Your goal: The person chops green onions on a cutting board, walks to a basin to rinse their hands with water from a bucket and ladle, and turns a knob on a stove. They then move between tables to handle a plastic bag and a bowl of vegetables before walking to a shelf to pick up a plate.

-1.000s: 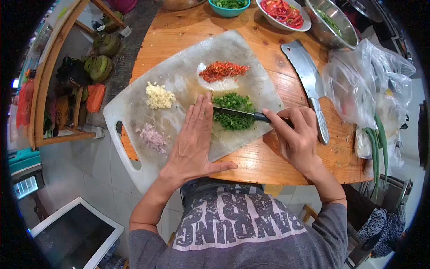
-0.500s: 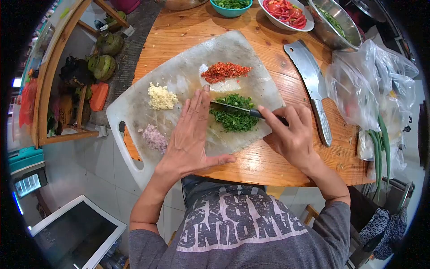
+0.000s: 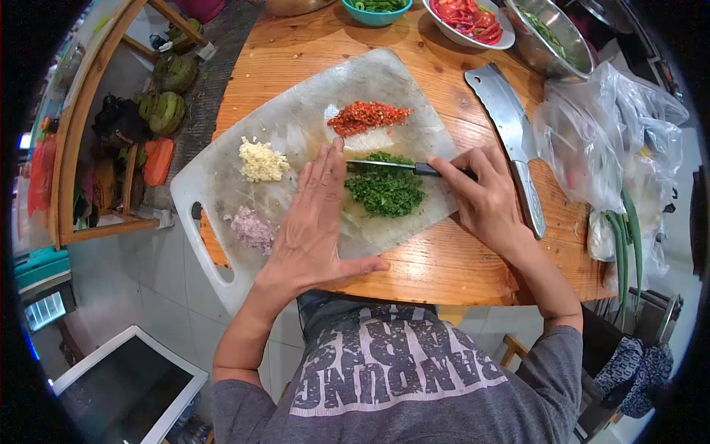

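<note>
My right hand (image 3: pixel 482 194) grips the black handle of a kitchen knife (image 3: pixel 390 164), whose narrow blade lies across a pile of chopped green herbs (image 3: pixel 387 191). Held flat with its thumb spread out, my left hand (image 3: pixel 309 222) is beside the pile's left edge, close to the blade's tip. Both are over a worn white cutting board (image 3: pixel 310 100). Chopped red chili (image 3: pixel 367 118) forms a heap beyond the herbs. Minced garlic (image 3: pixel 262 160) and chopped shallot (image 3: pixel 252 230) sit in two small piles left of my left hand.
Right of the board lies a cleaver (image 3: pixel 505 118) on the wooden table (image 3: pixel 421 270). Plastic bags (image 3: pixel 592 140) with green stalks (image 3: pixel 626 237) are at the right edge. Along the back stand a teal bowl (image 3: pixel 376 15), a white bowl of sliced red vegetables (image 3: pixel 510 37) and a metal bowl (image 3: pixel 577 55).
The knife blade has swung toward the far side of the herb pile and lies more level. My left hand has stayed nearly in place. The view has shifted slightly.
</note>
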Motion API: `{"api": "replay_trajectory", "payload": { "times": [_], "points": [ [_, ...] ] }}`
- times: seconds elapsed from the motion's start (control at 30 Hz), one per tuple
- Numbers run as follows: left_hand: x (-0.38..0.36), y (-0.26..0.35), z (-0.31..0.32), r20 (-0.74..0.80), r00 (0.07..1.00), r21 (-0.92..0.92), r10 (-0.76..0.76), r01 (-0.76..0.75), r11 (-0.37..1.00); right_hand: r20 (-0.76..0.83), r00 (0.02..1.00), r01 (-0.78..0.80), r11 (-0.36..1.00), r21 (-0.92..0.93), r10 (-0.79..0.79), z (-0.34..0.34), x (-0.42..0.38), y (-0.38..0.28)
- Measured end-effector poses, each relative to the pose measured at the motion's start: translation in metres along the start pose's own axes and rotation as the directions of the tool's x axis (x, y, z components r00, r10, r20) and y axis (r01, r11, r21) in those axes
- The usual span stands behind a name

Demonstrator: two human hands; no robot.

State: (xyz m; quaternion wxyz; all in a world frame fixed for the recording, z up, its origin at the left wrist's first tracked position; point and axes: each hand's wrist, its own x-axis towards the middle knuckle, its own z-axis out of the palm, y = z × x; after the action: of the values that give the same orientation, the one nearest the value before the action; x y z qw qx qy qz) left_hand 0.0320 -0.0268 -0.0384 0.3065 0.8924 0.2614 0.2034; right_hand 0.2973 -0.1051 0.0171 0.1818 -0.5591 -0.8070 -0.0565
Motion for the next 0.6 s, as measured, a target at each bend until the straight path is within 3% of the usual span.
{"api": "replay_trajectory", "payload": {
  "times": [0.17, 0.43, 0.6],
  "points": [
    [-0.004, -0.001, 0.001, 0.015, 1.0, -0.025, -0.005, 0.005, 1.0, 0.061, 0.998, -0.013, 0.999, -0.037, 0.015, -0.004, -0.006, -0.011],
    [-0.006, 0.003, 0.001, 0.047, 0.999, -0.051, 0.022, -0.02, 0.998, -0.027, 0.998, 0.046, 0.998, -0.038, -0.048, -0.016, -0.017, -0.02],
    [-0.004, 0.006, 0.001, 0.02, 0.998, -0.021, 0.051, -0.051, 0.998, 0.015, 1.0, 0.011, 1.0, 0.002, -0.011, -0.018, -0.018, -0.02]
  ]
}}
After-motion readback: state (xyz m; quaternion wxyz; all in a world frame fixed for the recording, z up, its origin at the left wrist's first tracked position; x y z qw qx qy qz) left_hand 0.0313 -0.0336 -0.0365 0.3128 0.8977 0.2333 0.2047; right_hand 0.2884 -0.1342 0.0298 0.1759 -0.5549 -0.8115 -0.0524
